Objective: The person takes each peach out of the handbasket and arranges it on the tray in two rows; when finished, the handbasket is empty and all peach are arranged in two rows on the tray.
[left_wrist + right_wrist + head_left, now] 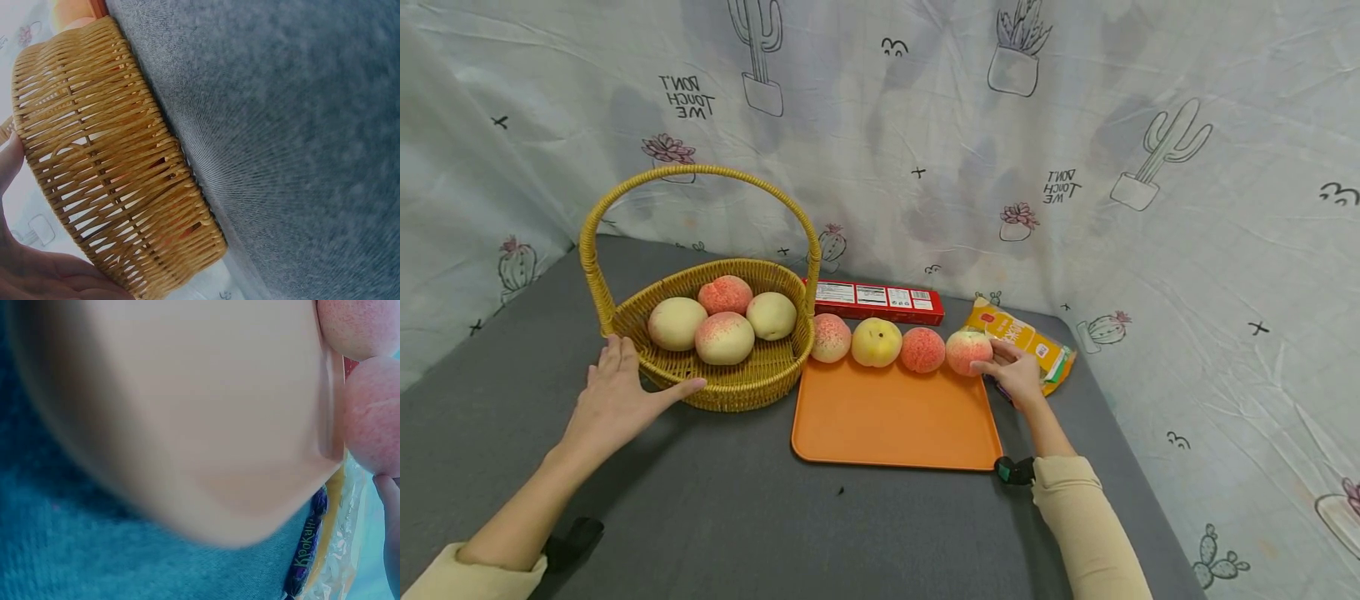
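In the head view my right hand (1019,375) pinches a pink-and-cream peach (967,352) at the far right corner of an orange tray (895,421). The right wrist view has that peach (374,419) close up, a fingertip against its underside. Three more fruits line the tray's back edge: a speckled peach (830,338), a yellow one (876,342) and a red one (922,350). My left hand (612,398), thumb stretched out, rests against the near left side of a wicker basket (741,398). Several peaches (724,338) lie inside the basket.
A red box (880,302) lies behind the row of fruit. To the right of the tray is a yellow snack bag (1037,337), and a small purple wrapper (306,544) lies beside it. The basket's tall arched handle (700,170) stands upright. A printed curtain hangs behind the table.
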The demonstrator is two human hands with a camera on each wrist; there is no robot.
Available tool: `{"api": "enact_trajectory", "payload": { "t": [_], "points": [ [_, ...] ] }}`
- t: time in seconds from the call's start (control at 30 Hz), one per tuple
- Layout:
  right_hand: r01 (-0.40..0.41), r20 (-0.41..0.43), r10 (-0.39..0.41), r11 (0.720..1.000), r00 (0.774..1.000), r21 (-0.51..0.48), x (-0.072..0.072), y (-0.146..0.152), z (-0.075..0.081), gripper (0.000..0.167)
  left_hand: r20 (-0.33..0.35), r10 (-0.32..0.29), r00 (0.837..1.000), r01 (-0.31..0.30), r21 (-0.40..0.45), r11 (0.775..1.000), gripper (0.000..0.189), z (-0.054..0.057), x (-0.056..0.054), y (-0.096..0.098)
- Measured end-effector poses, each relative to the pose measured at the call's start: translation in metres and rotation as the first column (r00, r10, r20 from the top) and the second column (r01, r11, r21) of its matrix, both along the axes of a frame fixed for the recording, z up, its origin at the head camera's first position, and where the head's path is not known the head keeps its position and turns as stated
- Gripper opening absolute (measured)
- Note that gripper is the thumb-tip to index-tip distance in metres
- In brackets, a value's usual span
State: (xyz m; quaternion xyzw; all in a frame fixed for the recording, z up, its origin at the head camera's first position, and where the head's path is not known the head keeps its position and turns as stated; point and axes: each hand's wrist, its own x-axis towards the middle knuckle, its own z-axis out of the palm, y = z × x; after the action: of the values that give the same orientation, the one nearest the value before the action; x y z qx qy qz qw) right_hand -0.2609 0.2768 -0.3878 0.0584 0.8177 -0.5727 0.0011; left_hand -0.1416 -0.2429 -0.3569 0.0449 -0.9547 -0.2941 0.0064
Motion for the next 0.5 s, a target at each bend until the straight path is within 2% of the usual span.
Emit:
{"api": "enact_trajectory", "payload": {
  "t": [0.23,0.5],
  "points": [
    [-0.076,0.051,0.071,0.992,0.996,0.105,-0.003,-0.003,0.005,0.063,0.002,0.004,1.0,-0.003,-0.005,1.0,0.125,-0.001,0.0,0.0],
    [-0.143,0.11,0.117,0.952,0.987,0.27,-0.01,-0.003,0.016,0.071,0.015,0.011,1.0,-0.011,-0.011,1.0,0.125,0.0,-0.001,0.0]
  ]
}}
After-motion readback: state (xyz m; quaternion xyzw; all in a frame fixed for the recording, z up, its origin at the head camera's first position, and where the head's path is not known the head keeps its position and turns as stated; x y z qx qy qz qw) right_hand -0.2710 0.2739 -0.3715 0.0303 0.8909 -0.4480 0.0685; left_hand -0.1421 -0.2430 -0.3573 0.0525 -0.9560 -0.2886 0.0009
